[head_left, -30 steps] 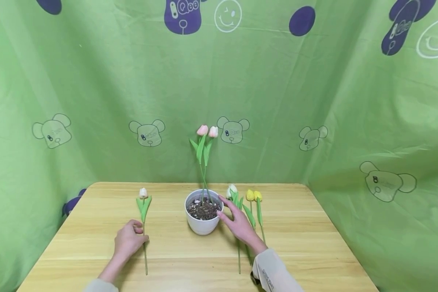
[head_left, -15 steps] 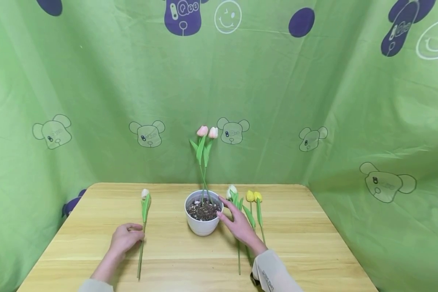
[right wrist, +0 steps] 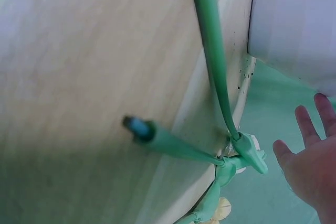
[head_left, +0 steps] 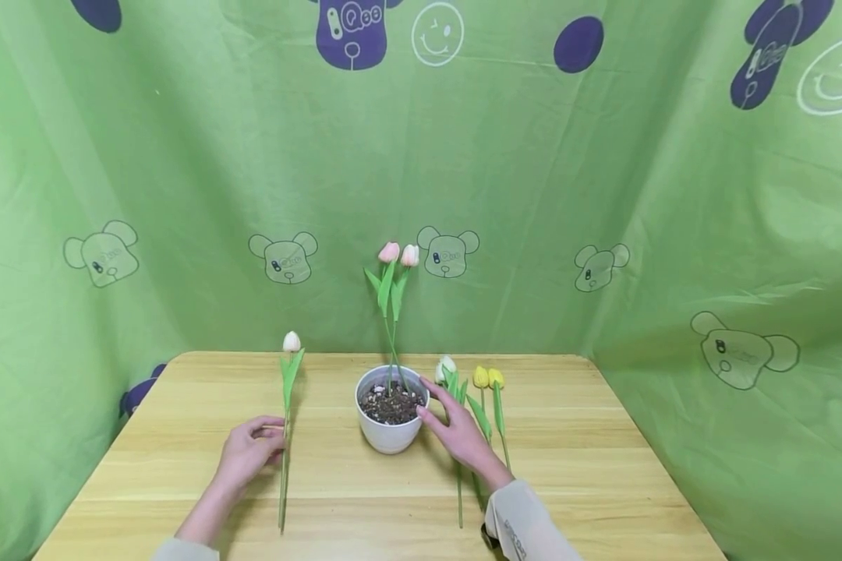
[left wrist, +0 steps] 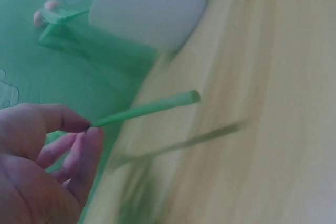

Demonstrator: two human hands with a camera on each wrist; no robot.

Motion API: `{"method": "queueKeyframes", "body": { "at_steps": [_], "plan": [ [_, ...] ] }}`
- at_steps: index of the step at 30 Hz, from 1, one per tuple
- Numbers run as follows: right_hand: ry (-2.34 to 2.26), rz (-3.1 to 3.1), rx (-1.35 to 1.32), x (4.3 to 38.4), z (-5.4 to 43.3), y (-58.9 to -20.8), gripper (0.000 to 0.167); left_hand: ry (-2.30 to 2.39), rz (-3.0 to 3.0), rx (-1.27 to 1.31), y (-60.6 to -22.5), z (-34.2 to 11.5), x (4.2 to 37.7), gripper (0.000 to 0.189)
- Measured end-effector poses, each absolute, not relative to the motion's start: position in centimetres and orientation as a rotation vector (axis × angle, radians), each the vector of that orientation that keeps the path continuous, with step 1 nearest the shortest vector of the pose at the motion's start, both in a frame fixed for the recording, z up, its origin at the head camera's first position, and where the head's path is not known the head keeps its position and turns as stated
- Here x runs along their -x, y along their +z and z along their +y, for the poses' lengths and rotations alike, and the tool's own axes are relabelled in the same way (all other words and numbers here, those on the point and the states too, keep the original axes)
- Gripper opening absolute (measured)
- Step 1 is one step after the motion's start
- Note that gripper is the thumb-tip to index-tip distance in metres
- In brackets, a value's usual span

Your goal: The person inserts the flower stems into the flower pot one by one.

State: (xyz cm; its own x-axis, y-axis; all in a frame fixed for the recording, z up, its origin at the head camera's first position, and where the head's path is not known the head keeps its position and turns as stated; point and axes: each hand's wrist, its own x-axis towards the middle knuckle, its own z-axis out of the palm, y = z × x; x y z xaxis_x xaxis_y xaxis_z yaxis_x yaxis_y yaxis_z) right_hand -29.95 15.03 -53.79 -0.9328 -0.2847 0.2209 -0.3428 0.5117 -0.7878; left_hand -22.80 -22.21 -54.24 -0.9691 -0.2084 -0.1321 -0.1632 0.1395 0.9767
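Observation:
A white artificial tulip point(head_left: 291, 372) is pinched by its green stem between the thumb and fingers of my left hand point(head_left: 249, 450), left of the pot. In the left wrist view the stem point(left wrist: 152, 107) hovers over its shadow on the table. My right hand point(head_left: 463, 436) rests its extended, spread fingers against the right side and rim of a white flowerpot point(head_left: 387, 436). Dark soil point(head_left: 391, 405) fills the pot. Two pale pink tulips point(head_left: 389, 252) stand upright in it, their stems crossing low down.
Right of the pot, partly under my right forearm, lie a white tulip point(head_left: 445, 366) and yellow tulips point(head_left: 482, 378). Their stems point toward the near side of the wooden table point(head_left: 568, 467). A green printed curtain point(head_left: 365, 156) encloses the back and sides.
The white tulip in my left hand has come up off the table; its bloom tilts, then rises and shifts right. The right hand and the pot stay put.

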Motion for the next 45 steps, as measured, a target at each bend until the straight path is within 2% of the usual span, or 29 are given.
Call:
{"method": "queueKeyframes", "body": {
  "at_steps": [15, 30, 45],
  "plan": [
    [1.406, -2.677, -0.563, 30.1, 15.0, -53.8, 0.062, -1.995, -2.212, -0.112, -48.7, -19.0, 23.9, 0.046],
    [1.435, -2.68, -0.567, 30.0, 15.1, -53.7, 0.063, -1.929, -2.071, 0.082, -43.4, -15.0, 27.5, 0.045],
    [1.445, -2.688, -0.55, 30.0, 15.0, -53.7, 0.062, -1.764, -2.023, 0.153, -41.7, -11.9, 31.5, 0.041]
  ]
}}
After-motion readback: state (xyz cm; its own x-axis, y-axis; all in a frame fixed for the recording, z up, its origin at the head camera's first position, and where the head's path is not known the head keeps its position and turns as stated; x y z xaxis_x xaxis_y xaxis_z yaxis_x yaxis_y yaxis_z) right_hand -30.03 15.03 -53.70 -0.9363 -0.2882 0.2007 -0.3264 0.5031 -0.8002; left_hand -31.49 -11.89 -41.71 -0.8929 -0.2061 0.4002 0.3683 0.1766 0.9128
